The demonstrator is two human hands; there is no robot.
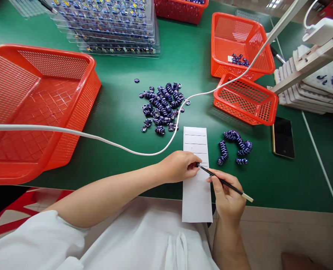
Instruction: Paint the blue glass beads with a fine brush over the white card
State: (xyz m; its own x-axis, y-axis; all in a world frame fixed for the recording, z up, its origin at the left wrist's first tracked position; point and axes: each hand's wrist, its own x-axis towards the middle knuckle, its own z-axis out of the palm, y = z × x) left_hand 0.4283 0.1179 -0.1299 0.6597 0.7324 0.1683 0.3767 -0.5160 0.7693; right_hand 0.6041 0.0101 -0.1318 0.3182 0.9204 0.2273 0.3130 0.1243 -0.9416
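Note:
My left hand (180, 165) is closed in a pinch on a small dark piece (197, 164), over a lined white paper strip (195, 140). In my right hand (228, 191) is a slim dark stick with a pale end (228, 183), like a fine brush, its tip meeting the small piece. The strip hangs over the table's front edge. Beyond my hands lies a pile of shiny dark-blue ridged pieces (163, 103). To the right of the strip, similar pieces stand in curved rows (236, 138).
A large orange basket (90, 90) stands at left. Stacked clear trays (118, 41) are at the back. Two orange baskets (242, 69) (246, 99) sit back right, near a phone (283, 138) and stacked white pads (298, 90). A white cable (144, 153) crosses the view.

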